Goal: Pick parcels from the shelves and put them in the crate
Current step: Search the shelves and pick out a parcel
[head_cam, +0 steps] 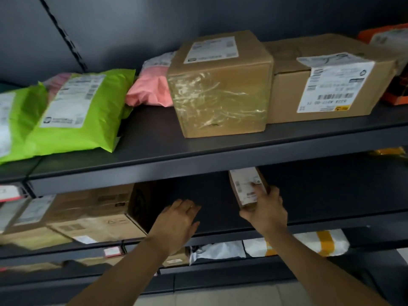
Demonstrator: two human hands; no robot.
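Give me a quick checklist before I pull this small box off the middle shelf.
1. Right hand grips the small box: ok.
2. Left hand free to support: ok, open, holding nothing.
3. Way out under the upper shelf edge: ok, nothing in front.
4. Large carton clear of the box: ok, apart to the left.
5. Crate location: cannot tell, not in view.

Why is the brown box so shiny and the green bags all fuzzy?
Head view: clear tape on the brown box glares in the light; the green bags at the left edge are smeared by motion blur; the small parcel held by the right hand is blurry too, in the dim lower shelf.
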